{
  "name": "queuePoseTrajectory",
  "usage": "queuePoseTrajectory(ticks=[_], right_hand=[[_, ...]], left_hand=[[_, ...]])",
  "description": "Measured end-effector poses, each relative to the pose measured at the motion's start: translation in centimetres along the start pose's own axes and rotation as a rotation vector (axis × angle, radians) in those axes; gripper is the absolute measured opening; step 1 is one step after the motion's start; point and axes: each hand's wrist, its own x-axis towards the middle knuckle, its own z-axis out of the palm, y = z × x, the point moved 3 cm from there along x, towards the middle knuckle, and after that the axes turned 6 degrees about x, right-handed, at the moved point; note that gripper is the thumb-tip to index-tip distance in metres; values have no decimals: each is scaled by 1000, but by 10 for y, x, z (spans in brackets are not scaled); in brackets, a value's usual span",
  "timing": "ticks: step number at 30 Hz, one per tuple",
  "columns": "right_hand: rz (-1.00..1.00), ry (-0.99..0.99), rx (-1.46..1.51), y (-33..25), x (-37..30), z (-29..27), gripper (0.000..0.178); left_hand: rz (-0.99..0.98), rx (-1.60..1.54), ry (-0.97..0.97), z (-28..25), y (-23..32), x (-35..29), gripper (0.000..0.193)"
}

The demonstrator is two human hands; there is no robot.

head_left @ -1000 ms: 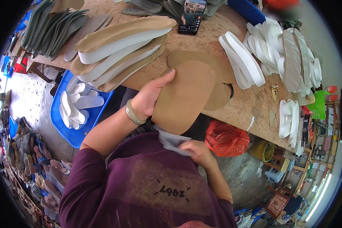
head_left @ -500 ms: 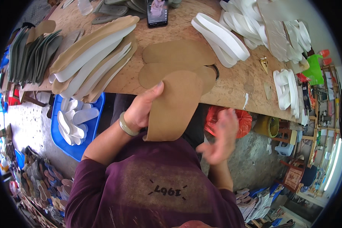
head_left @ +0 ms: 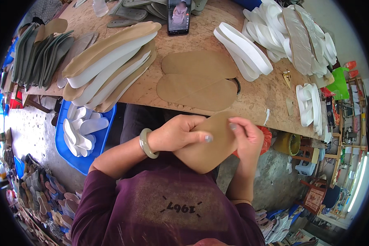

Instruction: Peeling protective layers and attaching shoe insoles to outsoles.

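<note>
Between my hands, in front of my chest, is a tan insole [head_left: 211,153], tilted and partly covered by my fingers. My left hand [head_left: 178,133], with a pale bangle at the wrist, grips its left side, thumb lying across the top face. At its right edge, my right hand [head_left: 247,137] pinches the rim between thumb and fingers. Two more tan insoles lie flat on the table just beyond: a farther one [head_left: 197,63] and a nearer one [head_left: 197,92]. A black ring-shaped item [head_left: 237,85] shows at their right end.
Stacked tan and white soles [head_left: 110,61] lie left on the wooden table [head_left: 270,98], grey soles [head_left: 41,59] farther left. White soles [head_left: 244,49] lie right. A phone [head_left: 178,18] stands at the back. Below are a blue bin [head_left: 76,162] of white soles and a red bag [head_left: 266,141].
My left hand has turned the insole and lowered it off the table's insoles toward my chest. My right hand, empty before, has come up and taken its right edge.
</note>
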Motion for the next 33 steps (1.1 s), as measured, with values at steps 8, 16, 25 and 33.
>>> queuePoseTrajectory(ticks=[8,16,25,33], right_hand=[[20,341,261,48,39,-30,15],[-63,353,508,73,93,-33,20],[30,396,204,62,129,-18,21],[-120,187,-440,87,123,-13,37]], left_hand=[[-165,237,196,-42,-25,-27,39],[-52,-21,616,-93,-6,0,20],[53,-22,854,-120,9,37,21],[423,1330,561,-72,-9,22,37]])
